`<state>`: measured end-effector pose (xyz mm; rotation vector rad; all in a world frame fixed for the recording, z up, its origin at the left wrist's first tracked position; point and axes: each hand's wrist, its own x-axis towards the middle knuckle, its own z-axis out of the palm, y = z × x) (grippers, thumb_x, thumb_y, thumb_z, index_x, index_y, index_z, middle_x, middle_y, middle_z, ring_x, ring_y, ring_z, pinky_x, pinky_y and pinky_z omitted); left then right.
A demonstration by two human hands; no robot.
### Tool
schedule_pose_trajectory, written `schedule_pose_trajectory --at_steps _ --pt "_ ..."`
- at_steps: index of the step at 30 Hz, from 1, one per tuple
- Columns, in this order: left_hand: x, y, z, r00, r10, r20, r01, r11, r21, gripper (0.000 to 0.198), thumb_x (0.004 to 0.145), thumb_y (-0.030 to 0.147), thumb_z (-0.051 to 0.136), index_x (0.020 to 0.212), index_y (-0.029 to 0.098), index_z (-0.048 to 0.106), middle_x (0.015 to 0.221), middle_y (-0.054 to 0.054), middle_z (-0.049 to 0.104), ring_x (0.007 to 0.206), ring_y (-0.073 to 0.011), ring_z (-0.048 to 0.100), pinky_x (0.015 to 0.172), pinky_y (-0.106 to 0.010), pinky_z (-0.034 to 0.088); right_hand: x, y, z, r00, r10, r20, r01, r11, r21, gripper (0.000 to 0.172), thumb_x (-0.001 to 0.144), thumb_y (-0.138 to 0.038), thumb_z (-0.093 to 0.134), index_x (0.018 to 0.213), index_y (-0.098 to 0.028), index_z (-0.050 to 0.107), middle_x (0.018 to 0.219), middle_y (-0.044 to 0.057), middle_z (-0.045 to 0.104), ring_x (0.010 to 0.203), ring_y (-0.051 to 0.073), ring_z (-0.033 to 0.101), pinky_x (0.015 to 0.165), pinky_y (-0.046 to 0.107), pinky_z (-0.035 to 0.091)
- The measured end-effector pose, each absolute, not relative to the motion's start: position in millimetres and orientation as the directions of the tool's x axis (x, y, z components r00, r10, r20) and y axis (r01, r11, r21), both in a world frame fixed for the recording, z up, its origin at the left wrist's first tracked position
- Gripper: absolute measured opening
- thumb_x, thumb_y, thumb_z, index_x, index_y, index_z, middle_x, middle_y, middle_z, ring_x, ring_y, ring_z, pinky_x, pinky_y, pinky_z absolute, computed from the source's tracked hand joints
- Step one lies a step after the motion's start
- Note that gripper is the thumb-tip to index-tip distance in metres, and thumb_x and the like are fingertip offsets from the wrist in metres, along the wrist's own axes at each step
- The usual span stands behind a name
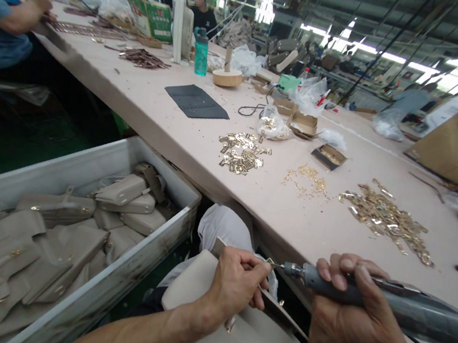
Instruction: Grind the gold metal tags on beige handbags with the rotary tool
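A beige handbag (200, 281) lies across my lap. Over its top edge, my left hand (237, 280) is closed, fingers pinching the bag's flap together with a small gold metal fitting (271, 261). From the right, my right hand (358, 309) grips a grey electric screwdriver (409, 310), its thumb and fingers wrapped around the body. The thin bit points left and meets the fitting at my left fingertips. Any screw there is too small to make out. A gold clasp piece (229, 324) shows on the bag below my left hand.
To the left, a white bin (148, 262) holds several beige bags. On the table (198, 150) lie piles of gold fittings (242, 153), tiny gold screws (307, 179) and gold plates (388, 216). A black sheet (196, 101) and a teal bottle (200, 54) are farther back. A co-worker's arm (21, 12) is at far left.
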<state>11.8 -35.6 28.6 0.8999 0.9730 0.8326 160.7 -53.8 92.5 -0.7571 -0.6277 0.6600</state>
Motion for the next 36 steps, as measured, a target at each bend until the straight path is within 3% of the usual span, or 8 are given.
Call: schedule_pose_trajectory --at_steps 20,27,36 --pt "13 -38 26 0.336 0.891 -0.304 -0.164 0.373 0.913 0.034 0.085 0.037 0.066 0.063 0.011 0.07 0.048 -0.007 0.064 0.035 -0.0157 0.061 0.032 -0.015 0.04 145 -56 103 0.561 0.717 0.414 -0.124 0.567 -0.814 0.007 0.08 -0.011 0.067 0.084 -0.015 0.063 0.081 0.004 0.058 0.054 0.012 0.048 0.057 0.027 0.04" --pt "13 -41 26 0.383 0.888 -0.257 -0.234 0.362 0.902 0.031 0.081 0.038 0.069 0.067 0.01 0.069 0.048 -0.006 0.062 0.036 -0.0145 0.059 0.034 -0.015 0.04 146 -49 108 0.417 0.769 0.485 -0.086 0.565 -0.821 0.01 0.084 -0.007 0.065 0.09 -0.016 0.064 0.077 0.003 0.06 0.051 0.012 0.05 0.056 0.028 0.041" --pt "12 -42 23 0.395 0.892 -0.221 -0.254 0.337 0.906 0.028 0.081 0.034 0.068 0.068 0.01 0.069 0.052 -0.004 0.061 0.036 -0.0117 0.057 0.034 -0.014 0.038 144 -47 113 0.266 0.846 0.461 -0.109 0.502 -0.858 0.009 0.089 -0.012 0.07 0.093 -0.016 0.063 0.073 0.002 0.06 0.05 0.013 0.052 0.052 0.027 0.043"
